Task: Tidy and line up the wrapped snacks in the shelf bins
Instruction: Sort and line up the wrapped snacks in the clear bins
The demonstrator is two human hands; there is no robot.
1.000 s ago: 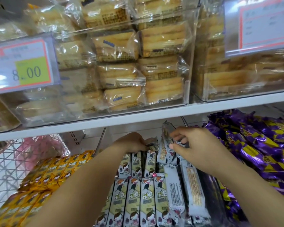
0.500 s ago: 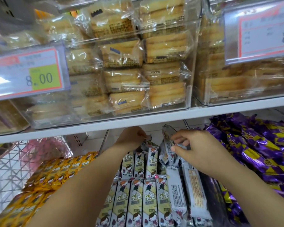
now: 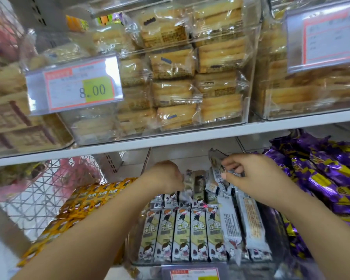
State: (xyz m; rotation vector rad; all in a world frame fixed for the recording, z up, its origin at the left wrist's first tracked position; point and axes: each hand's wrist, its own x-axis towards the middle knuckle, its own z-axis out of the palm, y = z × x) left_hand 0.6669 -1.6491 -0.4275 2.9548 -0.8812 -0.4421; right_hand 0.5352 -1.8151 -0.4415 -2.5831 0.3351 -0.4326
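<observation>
1. Middle bin (image 3: 210, 264) on the lower shelf holds the white-green snack bars (image 3: 182, 235). The front row stands face-up, side by side, edges touching.
2. Two bars (image 3: 241, 227) at the right end of that row lie print-side up, not matching the rest.
3. Back of the bin: bars loose and tilted, no clean row.
4. Right hand (image 3: 253, 178) is over the back right of the bin. Thumb and fingers pinch the raised snack bar (image 3: 217, 158), which is tilted up above the pile.
5. Left hand (image 3: 166, 176) is at the back left of the bin, knuckles toward the camera. Its fingers are hidden and a blurred wrapper (image 3: 188, 178) sits right beside them. Can't tell whether it grips or is loose.
6. Yellow snacks (image 3: 85, 201) are in the bin to the left, purple snacks (image 3: 331, 174) in the bin to the right.
7. The white shelf board (image 3: 190, 136) above carries clear bins of cake packs (image 3: 174, 63), with a price tag (image 3: 75, 85) reading 8.00.
</observation>
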